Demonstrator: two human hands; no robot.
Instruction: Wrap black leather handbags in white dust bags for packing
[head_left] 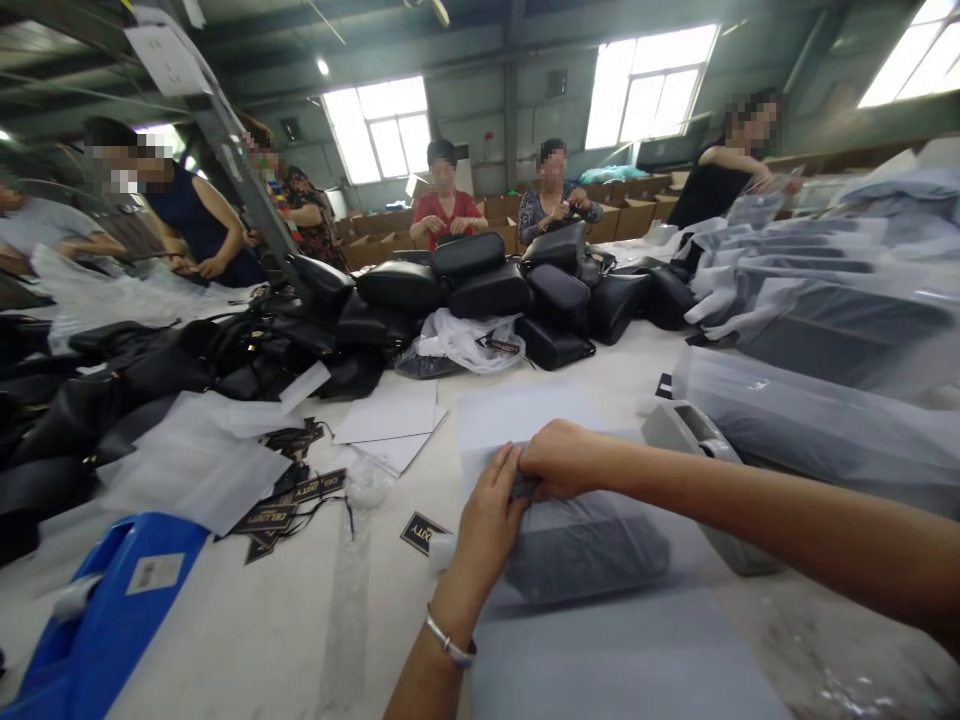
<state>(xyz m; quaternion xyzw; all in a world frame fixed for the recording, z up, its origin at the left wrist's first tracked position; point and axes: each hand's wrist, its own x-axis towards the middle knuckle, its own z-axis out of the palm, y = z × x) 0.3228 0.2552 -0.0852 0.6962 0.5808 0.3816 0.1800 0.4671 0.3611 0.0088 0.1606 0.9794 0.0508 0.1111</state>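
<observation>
Across the white table (247, 640), a big heap of black bags (480, 285) sits unwrapped beyond you, while wrapped grey bundles (817, 420) are stacked at your right, so I judge much is left. In front of you, one dark bag in its grey cover (585, 545) lies flat, mostly sheathed. Your left hand (487, 525) presses on its top edge; your right hand (562, 460) is clenched there, pinching the cover's opening. What your fingers grip is hidden, and the hang tags (296, 495) blur.
</observation>
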